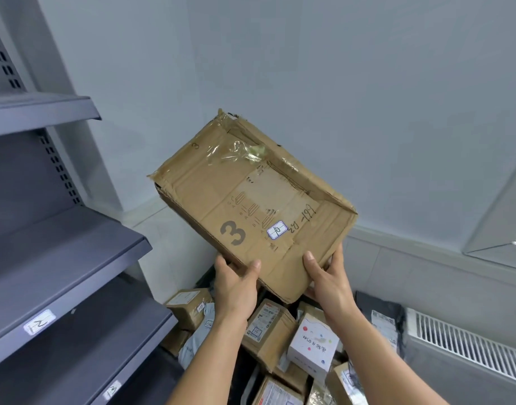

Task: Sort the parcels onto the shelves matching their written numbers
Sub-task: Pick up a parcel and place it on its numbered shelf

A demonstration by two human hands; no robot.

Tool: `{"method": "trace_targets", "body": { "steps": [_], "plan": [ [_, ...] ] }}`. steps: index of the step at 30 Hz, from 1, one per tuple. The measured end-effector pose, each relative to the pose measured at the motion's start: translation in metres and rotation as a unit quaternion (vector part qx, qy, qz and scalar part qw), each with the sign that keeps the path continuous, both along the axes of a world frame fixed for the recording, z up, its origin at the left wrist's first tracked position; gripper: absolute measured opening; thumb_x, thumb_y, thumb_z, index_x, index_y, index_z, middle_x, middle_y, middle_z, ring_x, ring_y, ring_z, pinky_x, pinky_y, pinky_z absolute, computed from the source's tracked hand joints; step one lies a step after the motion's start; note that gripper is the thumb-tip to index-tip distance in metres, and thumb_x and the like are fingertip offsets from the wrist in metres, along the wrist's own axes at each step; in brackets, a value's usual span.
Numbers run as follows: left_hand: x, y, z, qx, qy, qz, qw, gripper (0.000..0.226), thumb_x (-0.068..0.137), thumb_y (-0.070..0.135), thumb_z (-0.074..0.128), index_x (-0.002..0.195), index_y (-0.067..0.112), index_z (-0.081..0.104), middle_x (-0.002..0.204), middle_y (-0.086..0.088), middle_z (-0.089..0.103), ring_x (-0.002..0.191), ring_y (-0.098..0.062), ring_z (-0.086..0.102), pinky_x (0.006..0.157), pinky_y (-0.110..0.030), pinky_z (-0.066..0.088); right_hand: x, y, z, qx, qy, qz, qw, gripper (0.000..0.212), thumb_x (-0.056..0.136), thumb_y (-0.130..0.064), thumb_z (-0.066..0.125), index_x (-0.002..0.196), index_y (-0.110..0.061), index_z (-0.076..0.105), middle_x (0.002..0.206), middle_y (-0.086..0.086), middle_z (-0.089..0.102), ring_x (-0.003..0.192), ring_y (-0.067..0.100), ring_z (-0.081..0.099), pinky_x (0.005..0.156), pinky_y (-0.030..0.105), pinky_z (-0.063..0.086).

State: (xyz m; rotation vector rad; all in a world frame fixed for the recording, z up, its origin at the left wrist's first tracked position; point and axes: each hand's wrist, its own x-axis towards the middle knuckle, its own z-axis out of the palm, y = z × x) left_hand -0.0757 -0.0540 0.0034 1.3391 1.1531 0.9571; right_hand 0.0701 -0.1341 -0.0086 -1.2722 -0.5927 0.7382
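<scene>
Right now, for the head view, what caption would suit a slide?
A person's left hand and right hand grip a battered cardboard box marked 3 above a heap of parcels, beside labelled shelves.

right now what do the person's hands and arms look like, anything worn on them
Nothing is worn: the left hand and the right hand show no gloves, rings or watch, and no sleeve shows up to the frame's edge.

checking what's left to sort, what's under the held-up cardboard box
Under the cardboard box lies a heap of parcels: brown cartons, a white dotted box, grey bags. The left hand, right hand and box hide its middle.
</scene>
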Motion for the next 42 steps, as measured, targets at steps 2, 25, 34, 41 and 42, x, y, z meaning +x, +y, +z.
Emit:
{"method": "trace_targets", "body": {
  "steps": [2, 25, 34, 41, 42],
  "plan": [
    [-0.01, -0.007, 0.002, 0.005, -0.01, -0.009, 1.0, 0.056, 0.091, 0.022, 0.071, 0.138, 0.025, 0.04, 0.111, 0.013, 0.059, 0.111, -0.015, 0.056, 0.098, -0.034, 0.046, -0.008, -0.01, 0.003, 0.01, -0.006, -0.011, 1.0, 0.056, 0.101, -0.026, 0.059, 0.145, -0.046, 0.031, 0.13, -0.008, 0.064, 0.104, 0.01, 0.07, 0.072, 0.035, 0.062],
    [-0.077, -0.071, 0.012, 0.021, -0.081, 0.064, 0.994, 0.071, 0.089, 0.019, 0.073, 0.146, 0.037, 0.035, 0.122, 0.008, 0.067, 0.108, -0.008, 0.066, 0.102, -0.045, 0.051, -0.065, -0.051, 0.021, 0.05, 0.005, 0.075, 0.996, 0.047, 0.1, -0.021, 0.06, 0.139, -0.042, 0.042, 0.117, -0.011, 0.071, 0.107, 0.018, 0.071, 0.083, 0.057, 0.059],
    [-0.097, -0.155, 0.009, -0.006, -0.107, 0.184, 0.977, 0.063, 0.089, 0.009, 0.072, 0.139, 0.035, 0.043, 0.106, 0.015, 0.072, 0.102, -0.004, 0.067, 0.1, -0.042, 0.052, -0.073, -0.095, 0.007, 0.015, 0.001, 0.18, 0.984, 0.052, 0.099, -0.027, 0.062, 0.14, -0.049, 0.039, 0.123, -0.012, 0.068, 0.107, 0.012, 0.069, 0.086, 0.052, 0.059],
    [-0.148, -0.225, -0.005, -0.023, -0.102, 0.297, 0.949, 0.051, 0.088, 0.006, 0.071, 0.112, 0.047, 0.052, 0.101, 0.012, 0.075, 0.102, -0.011, 0.07, 0.098, -0.046, 0.053, -0.126, -0.128, -0.012, -0.002, 0.047, 0.286, 0.957, 0.059, 0.098, -0.022, 0.064, 0.142, -0.051, 0.037, 0.129, -0.007, 0.064, 0.114, 0.016, 0.066, 0.087, 0.052, 0.059],
    [-0.157, -0.233, -0.006, -0.022, -0.106, 0.31, 0.944, 0.051, 0.088, 0.007, 0.072, 0.115, 0.045, 0.051, 0.102, 0.011, 0.075, 0.104, -0.013, 0.069, 0.099, -0.046, 0.053, -0.136, -0.132, -0.011, 0.0, 0.051, 0.3, 0.953, 0.059, 0.098, -0.022, 0.063, 0.143, -0.05, 0.036, 0.13, -0.007, 0.064, 0.114, 0.015, 0.065, 0.088, 0.052, 0.059]
  ]
}}
